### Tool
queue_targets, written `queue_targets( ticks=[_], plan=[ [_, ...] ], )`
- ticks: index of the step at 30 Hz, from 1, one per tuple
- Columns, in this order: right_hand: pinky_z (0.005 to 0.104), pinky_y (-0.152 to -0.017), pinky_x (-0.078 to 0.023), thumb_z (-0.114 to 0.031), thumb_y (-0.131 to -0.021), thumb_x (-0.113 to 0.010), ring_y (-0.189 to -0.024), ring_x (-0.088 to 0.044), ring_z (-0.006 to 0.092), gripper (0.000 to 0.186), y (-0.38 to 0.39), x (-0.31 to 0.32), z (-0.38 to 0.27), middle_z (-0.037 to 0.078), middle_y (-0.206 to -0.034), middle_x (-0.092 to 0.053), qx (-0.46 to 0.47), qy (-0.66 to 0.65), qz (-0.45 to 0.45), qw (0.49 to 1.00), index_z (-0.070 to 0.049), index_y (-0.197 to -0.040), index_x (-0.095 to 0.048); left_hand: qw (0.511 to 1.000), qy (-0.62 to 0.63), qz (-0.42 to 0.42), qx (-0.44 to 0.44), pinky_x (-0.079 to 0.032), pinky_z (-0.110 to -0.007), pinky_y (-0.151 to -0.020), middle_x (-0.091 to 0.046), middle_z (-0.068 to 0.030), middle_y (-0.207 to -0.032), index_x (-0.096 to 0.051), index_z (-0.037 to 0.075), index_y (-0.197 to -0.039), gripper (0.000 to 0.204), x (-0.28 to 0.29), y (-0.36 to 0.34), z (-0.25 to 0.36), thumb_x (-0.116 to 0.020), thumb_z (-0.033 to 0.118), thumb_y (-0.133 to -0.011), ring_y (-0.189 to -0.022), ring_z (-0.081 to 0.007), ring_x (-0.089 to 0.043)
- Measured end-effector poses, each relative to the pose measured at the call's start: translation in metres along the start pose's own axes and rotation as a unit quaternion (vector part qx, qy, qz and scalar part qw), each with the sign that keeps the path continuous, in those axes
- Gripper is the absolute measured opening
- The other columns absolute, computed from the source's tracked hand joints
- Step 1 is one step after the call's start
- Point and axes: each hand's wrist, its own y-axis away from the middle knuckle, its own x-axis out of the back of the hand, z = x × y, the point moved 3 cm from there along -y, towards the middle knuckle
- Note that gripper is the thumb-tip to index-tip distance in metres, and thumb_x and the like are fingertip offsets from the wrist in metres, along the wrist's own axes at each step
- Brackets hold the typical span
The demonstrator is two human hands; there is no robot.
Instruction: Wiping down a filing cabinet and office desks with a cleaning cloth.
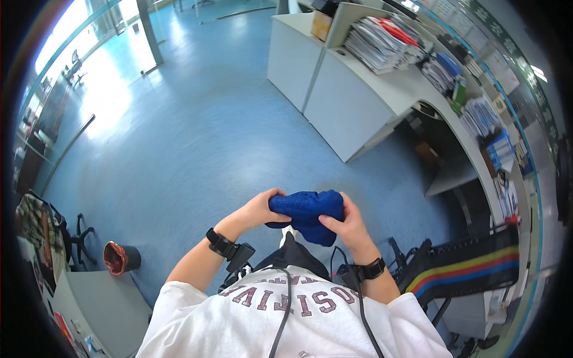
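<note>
A bunched dark blue cloth (305, 212) is held out in front of my body, low in the view. My left hand (267, 209) grips its left end, thumb across the front and fingers curled over the top. My right hand (347, 222) grips its right side, thumb pressed on the front and fingers behind it, partly hidden. A lower fold of the cloth hangs between my hands, with a light shoe (285, 232) visible just below it.
White desks (322, 101) with stacked papers (379, 45) stand ahead and right. A striped folding chair (459, 268) is at my lower right. At lower left are a lined bin (121, 258), a white cabinet (101, 304) and an office chair (80, 238).
</note>
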Motion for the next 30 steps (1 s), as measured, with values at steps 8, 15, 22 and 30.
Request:
queue_targets(
  ticks=[8, 15, 22, 30],
  plan=[
    [0.0239, -0.067, -0.044, -0.006, -0.072, -0.064, -0.074, -0.053, 0.009, 0.022, -0.187, 0.026, -0.009, 0.001, -0.08, -0.058, 0.026, 0.102, -0.034, 0.994, -0.002, -0.09, -0.053, 0.998, 0.003, 0.063, 0.023, -0.044, -0.026, -0.072, -0.058, -0.0066, -0.081, -0.052, 0.0, -0.102, 0.041, 0.116, -0.078, -0.008, -0.07, 0.015, -0.068, -0.075, -0.0148, -0.055],
    [0.025, -0.07, -0.044, -0.006, -0.074, -0.062, -0.077, -0.052, 0.01, 0.025, -0.342, -0.02, 0.0, 0.003, -0.085, -0.056, 0.05, 0.042, -0.087, 0.994, -0.003, -0.096, -0.051, 0.918, 0.059, 0.383, 0.083, -0.038, -0.035, -0.086, -0.023, -0.0088, -0.134, -0.036, 0.012, -0.126, 0.055, 0.21, -0.12, -0.061, -0.059, 0.027, -0.079, -0.11, -0.0214, -0.039],
    [0.0318, -0.066, -0.043, -0.012, -0.072, -0.063, -0.073, -0.052, 0.0178, 0.028, -0.46, -0.103, 0.019, 0.011, -0.08, -0.055, 0.131, 0.125, -0.281, 0.942, -0.002, -0.091, -0.046, 0.804, 0.543, 0.24, 0.017, -0.033, -0.039, -0.095, -0.026, -0.0078, -0.136, -0.025, 0.018, -0.134, 0.067, 0.287, -0.208, -0.052, -0.035, 0.06, -0.082, -0.116, -0.0238, -0.037],
    [0.033, -0.064, -0.045, -0.02, -0.066, -0.071, -0.071, -0.055, 0.022, 0.04, -0.622, -0.115, 0.018, 0.01, -0.079, -0.055, 0.113, 0.289, -0.209, 0.927, -0.004, -0.095, -0.047, 0.788, 0.594, 0.161, -0.01, -0.042, -0.035, -0.088, -0.056, -0.0084, -0.107, -0.049, 0.01, -0.115, 0.044, 0.428, -0.304, -0.021, -0.042, 0.044, -0.087, -0.098, -0.0191, -0.054]
  ],
)
